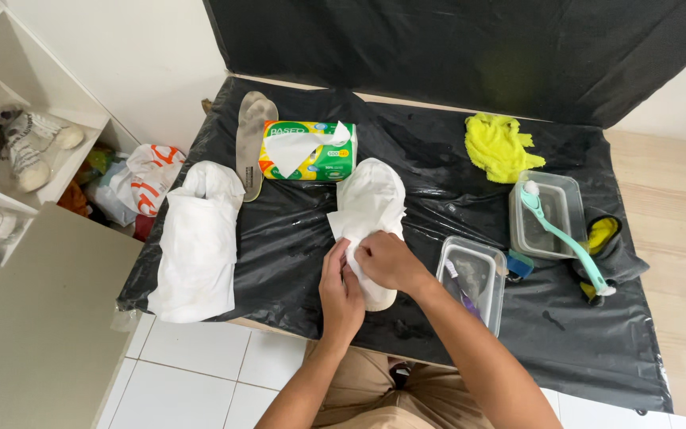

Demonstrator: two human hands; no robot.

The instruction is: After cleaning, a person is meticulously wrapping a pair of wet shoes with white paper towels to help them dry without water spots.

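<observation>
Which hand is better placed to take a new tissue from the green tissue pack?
Probably the left hand: the green tissue pack lies up-left of the tissue-wrapped shoe, while the right hand pinches the tissue.

Glossy black plastic sheeting (438,175), creased and catching light, covers the surface, whose bare pale wood (668,191) shows matt at the right. Soft white tissue paper (368,202) wraps the shoe (its rubbery cream sole edge peeks out below) held between the left hand (341,292) and right hand (388,260). A second shoe (198,242) lies wrapped in the same crumpled paper. The tissue pack (308,151) is shiny printed plastic film. Two clear plastic tubs (549,213) look smooth; the yellow cloth (502,147) is fuzzy; the teal brush handle (567,242) is smooth plastic.
</observation>
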